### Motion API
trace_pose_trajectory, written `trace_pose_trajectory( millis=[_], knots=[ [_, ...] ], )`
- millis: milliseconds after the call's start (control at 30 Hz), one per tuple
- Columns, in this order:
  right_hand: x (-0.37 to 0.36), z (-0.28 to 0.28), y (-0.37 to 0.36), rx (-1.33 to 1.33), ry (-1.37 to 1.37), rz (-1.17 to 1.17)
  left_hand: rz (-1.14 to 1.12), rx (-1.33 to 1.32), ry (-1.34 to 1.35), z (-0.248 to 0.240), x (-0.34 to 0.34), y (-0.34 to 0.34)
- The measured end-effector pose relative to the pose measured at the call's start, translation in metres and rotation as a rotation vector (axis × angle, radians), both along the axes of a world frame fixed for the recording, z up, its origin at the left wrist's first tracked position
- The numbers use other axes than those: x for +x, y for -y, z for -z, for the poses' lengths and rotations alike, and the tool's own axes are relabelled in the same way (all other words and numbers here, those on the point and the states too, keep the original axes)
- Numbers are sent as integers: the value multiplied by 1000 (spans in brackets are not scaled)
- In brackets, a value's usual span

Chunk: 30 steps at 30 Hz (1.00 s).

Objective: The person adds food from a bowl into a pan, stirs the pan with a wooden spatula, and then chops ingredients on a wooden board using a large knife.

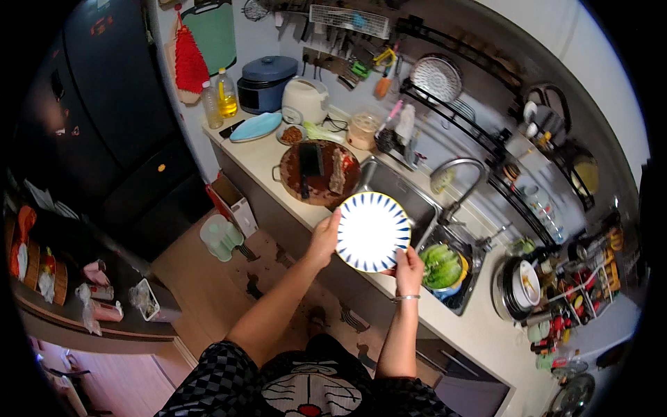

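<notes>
Between my two hands I hold a white plate (374, 233) with blue dashes around its rim, in front of the sink (410, 191). My left hand (325, 238) is closed on its left edge. At the lower right edge, my right hand (407, 270) grips it, with a bracelet on that wrist. Behind the plate on the counter lies a round wooden chopping board (288, 182) bearing a dark cleaver (312, 161) and a piece of raw meat (340, 172). Green leafy vegetables (442, 266) sit in a bowl in the right part of the sink.
A blue oval dish (256, 127), a small bowl of brown bits (292, 134), a white rice cooker (305, 101) and an oil bottle (226, 94) stand at the counter's far left. A curved faucet (464, 170) rises behind the sink. A pale green stool (221, 237) is on the floor.
</notes>
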State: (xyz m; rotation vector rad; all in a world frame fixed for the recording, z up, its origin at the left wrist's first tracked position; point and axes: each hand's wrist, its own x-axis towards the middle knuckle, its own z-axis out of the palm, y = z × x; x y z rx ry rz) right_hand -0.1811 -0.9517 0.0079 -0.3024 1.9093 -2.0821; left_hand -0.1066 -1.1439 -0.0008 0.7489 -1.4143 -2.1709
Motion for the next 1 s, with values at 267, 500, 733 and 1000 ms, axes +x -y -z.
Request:
trace_pose_trajectory(
  millis=[267,500,733,1000],
  knots=[
    [-58,75,248,78,72,-357,-262,-29,128,44,-5,224],
    [-81,103,415,229,257,-515,-350,-49,261,71,-6,379],
    [-79,137,557,626,103,-394,-367,-70,406,154,-27,539],
    [-78,154,600,969,-2,-243,-116,-15,765,168,-63,580]
  ],
)
